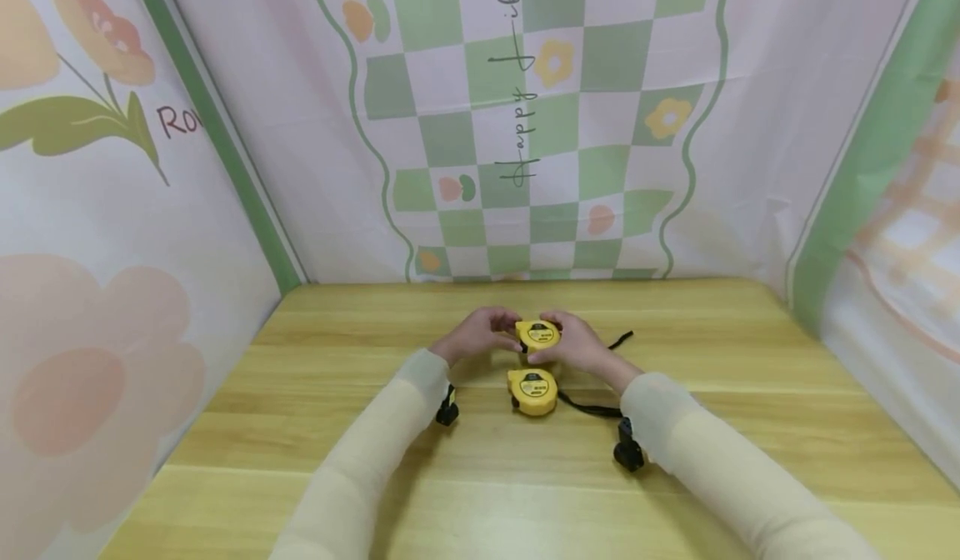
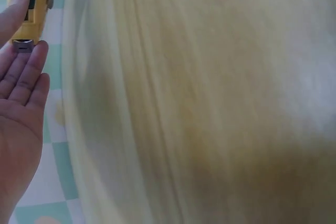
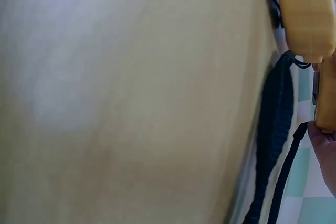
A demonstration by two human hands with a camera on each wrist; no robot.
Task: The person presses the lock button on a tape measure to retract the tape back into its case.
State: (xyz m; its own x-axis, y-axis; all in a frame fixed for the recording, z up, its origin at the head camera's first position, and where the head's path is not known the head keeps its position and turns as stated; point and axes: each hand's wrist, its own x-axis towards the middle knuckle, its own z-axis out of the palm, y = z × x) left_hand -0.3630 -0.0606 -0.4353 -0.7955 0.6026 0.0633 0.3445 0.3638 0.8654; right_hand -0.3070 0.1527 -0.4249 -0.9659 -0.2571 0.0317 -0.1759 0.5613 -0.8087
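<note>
Two yellow tape measures lie one behind the other on the wooden table. My right hand [image 1: 576, 345] grips the right end of the farther tape measure [image 1: 538, 335], thumb at the near side. At its left end is my left hand [image 1: 482, 332]. In the left wrist view, the left thumb [image 2: 18, 9] lies on the black lock button, and fingertips touch the metal hook [image 2: 23, 46] below it. The nearer tape measure [image 1: 533, 392] sits untouched between the forearms. In the right wrist view its yellow case [image 3: 307, 17] partly covers the held one [image 3: 326, 100].
The nearer tape measure's black wrist strap [image 1: 596, 410] runs right, toward the right wrist. Another black strap [image 1: 622, 340] trails from the farther one. Wrist cameras [image 1: 447, 408] hang under both sleeves. A patterned cloth [image 1: 510, 127] rises behind the wooden table [image 1: 495, 502].
</note>
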